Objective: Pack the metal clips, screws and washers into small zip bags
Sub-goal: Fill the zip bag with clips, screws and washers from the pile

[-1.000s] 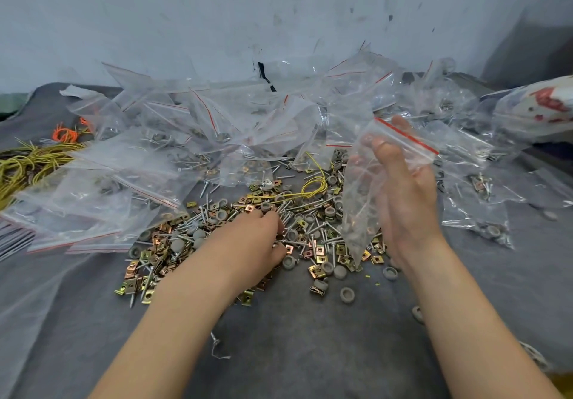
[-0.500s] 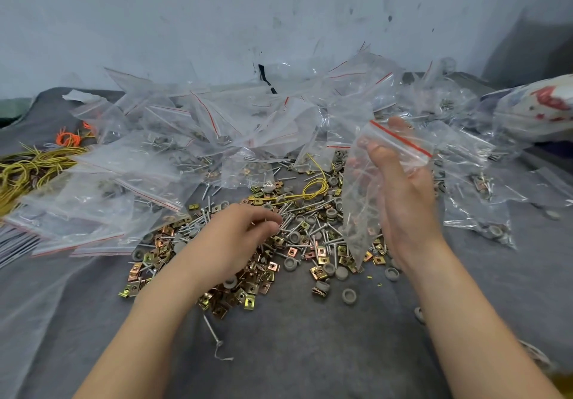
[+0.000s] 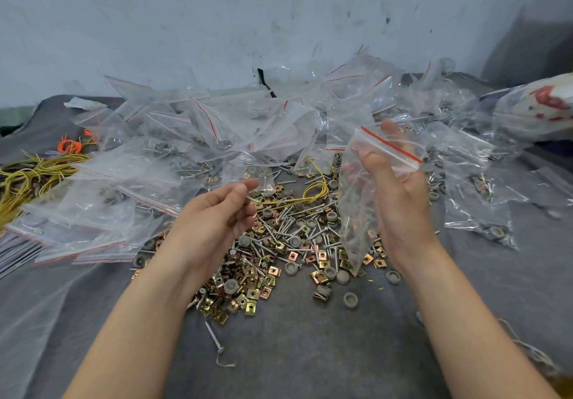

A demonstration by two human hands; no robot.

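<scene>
— Clear plastic zip bag [image 3: 359,212], red seal strip: where is it?
— The right grip [image 3: 400,200] grasps it near the mouth, above the clips [image 3: 248,299], screws [image 3: 291,228] and washers [image 3: 350,299] heaped on the grey counter [image 3: 310,361].
— Left grip [image 3: 217,215]?
— It hovers beside the bag, fingers curled; whether it holds anything, I cannot tell.
— Any writing?
— Red print on the white bag [image 3: 539,110] far right, too blurred to read.

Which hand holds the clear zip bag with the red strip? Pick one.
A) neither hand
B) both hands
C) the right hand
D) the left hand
C: the right hand holds the zip bag up near its red strip, while the left hand is apart from it.
</scene>
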